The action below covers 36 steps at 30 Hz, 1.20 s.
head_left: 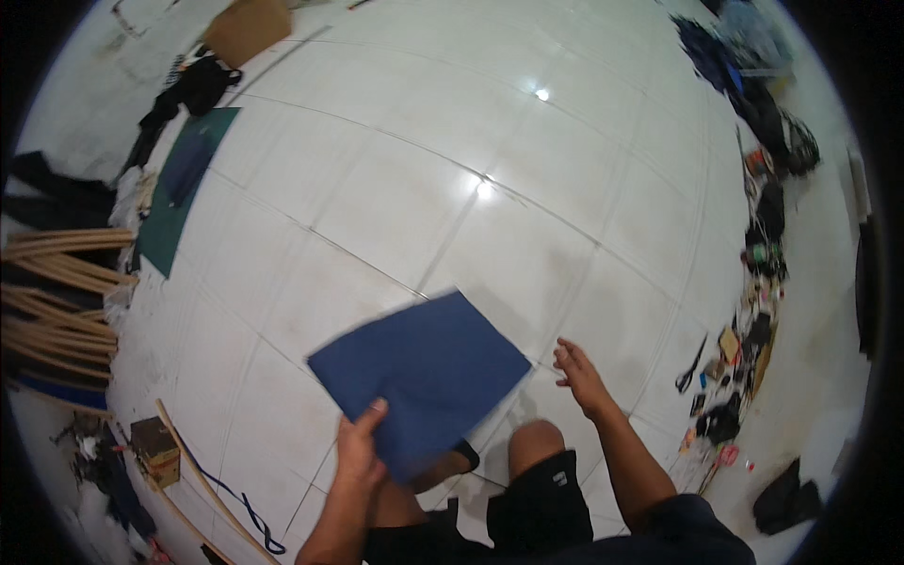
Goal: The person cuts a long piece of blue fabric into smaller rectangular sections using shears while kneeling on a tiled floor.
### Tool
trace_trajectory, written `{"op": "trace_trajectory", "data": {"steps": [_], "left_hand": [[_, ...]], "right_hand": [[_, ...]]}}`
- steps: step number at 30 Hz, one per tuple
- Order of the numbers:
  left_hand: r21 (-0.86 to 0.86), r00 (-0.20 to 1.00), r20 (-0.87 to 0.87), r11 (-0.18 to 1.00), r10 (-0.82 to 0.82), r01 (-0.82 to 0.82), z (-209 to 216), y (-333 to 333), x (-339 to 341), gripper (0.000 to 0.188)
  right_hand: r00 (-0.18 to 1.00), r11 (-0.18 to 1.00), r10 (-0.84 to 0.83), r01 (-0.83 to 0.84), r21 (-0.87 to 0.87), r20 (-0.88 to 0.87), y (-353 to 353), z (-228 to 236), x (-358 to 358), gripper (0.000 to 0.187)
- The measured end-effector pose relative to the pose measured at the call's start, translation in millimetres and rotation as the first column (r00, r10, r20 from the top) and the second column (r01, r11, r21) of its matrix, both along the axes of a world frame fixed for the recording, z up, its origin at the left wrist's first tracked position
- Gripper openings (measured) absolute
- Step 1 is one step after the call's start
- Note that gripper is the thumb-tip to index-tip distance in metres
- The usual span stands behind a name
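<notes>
A flat, four-sided dark blue sheet (424, 367), which could be fabric or thin board, is held up above the tiled floor in front of my knees. My left hand (363, 447) grips its near left edge, thumb on top and the other fingers hidden underneath. To the right of the sheet, my right hand (579, 377) hovers apart from it, fingers loosely spread with nothing in them.
White floor tiles (377, 188) spread ahead. At left lie a green mat (169, 226) with dark blue pieces, bundled wooden strips (66, 320), a small box (155, 447) and a cardboard box (250, 33). Along the right wall are scissors (690, 367) and scattered oddments.
</notes>
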<state>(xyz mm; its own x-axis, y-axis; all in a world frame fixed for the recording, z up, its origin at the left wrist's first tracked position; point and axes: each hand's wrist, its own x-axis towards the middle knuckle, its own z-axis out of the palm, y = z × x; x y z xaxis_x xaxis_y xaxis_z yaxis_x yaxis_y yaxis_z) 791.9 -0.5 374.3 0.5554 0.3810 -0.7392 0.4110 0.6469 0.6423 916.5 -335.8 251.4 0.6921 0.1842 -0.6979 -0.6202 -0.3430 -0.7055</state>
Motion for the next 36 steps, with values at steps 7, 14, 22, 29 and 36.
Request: {"op": "trace_trajectory", "data": {"steps": [7,14,22,29,36], "left_hand": [[-0.219,0.990,-0.128,0.972,0.054,-0.081,131,61,-14,0.036],[-0.375,0.999,0.004,0.926,0.049,-0.044,231,174,17,0.041],[-0.388,0.988,0.106,0.919,0.116,-0.066,270,326,97,0.041],[-0.133,0.978,-0.047,0.969,0.205,-0.210,266,477,128,0.036],[-0.083,0.968,-0.010,0.965,0.249,-0.249,183,647,141,0.034]], "right_hand": [[0.688,0.853,0.521,-0.443,0.275,-0.505,141,40,-25,0.095],[0.545,0.927,0.352,-0.090,0.365,-0.761,259,157,-10,0.066],[0.719,0.865,0.452,-0.208,0.457,-0.528,385,117,122,0.045],[0.671,0.724,0.689,-0.620,0.301,-0.274,582,259,251,0.047],[0.659,0.695,0.719,-0.690,0.202,-0.221,770,288,323,0.047]]}}
